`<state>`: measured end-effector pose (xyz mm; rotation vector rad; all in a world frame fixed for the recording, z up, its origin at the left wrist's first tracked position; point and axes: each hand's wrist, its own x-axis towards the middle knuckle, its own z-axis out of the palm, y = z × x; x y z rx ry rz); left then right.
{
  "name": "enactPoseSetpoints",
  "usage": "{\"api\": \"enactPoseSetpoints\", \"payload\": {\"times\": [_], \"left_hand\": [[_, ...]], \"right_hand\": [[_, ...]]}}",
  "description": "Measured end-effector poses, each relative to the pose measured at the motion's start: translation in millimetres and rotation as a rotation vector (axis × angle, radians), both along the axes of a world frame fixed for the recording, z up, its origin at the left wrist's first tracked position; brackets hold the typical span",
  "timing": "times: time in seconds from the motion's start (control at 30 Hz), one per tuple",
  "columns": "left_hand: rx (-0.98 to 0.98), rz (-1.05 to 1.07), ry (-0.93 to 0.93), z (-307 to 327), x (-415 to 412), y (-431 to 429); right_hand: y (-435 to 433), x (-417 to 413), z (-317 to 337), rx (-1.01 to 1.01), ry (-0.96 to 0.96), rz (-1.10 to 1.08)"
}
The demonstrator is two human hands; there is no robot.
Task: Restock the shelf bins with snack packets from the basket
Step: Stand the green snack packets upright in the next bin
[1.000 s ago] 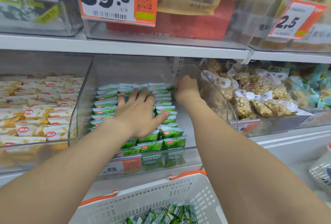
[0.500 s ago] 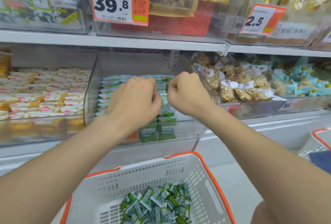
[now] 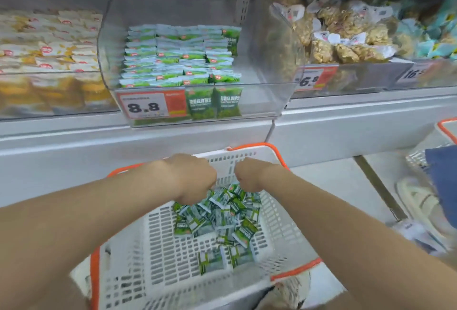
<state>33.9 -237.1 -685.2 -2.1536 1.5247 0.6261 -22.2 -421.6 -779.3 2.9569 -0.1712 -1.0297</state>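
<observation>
A white basket with an orange rim [image 3: 249, 146] sits below the shelf, holding a loose pile of green snack packets [image 3: 222, 220]. My left hand [image 3: 195, 178] and my right hand [image 3: 249, 176] are both down in the basket at the far end of the pile. Their fingers curl into the packets, with the fingertips hidden behind the backs of the hands. On the shelf above, the clear shelf bin [image 3: 262, 52] holds neat rows of the same green packets [image 3: 180, 59], with an 8.8 price tag [image 3: 143, 106] on its front.
To the left is a bin of white and yellow packets [image 3: 49, 44]. To the right is a bin of nut bags [image 3: 346, 37]. A grey shelf ledge [image 3: 123, 151] juts out between the bins and the basket. At the right edge stands another basket [image 3: 446, 131].
Both hands have left the shelf bin and dropped into the basket onto the packet pile. The view has tilted down with them.
</observation>
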Motion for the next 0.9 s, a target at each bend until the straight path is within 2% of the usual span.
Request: {"api": "enactPoseSetpoints", "payload": {"times": [0.1,0.23,0.33,0.47,0.63,0.9], "left_hand": [[0.129,0.010,0.017,-23,12,-4],[0.164,0.017,0.012,-44,31,-12],[0.170,0.020,0.002,-52,40,-16],[0.206,0.045,0.045,-58,46,-15],[0.151,0.165,0.097,-52,51,-8],[0.001,0.402,0.229,-19,53,18]], "right_hand": [[7,5,-65,0.060,-0.029,-0.034],[26,4,-126,0.160,0.015,-0.076],[40,5,-149,0.077,-0.015,-0.108],[43,16,-158,0.072,-0.044,-0.192],[29,26,-131,0.186,-0.041,-0.161],[38,18,0,0.765,-0.288,-0.317]]}}
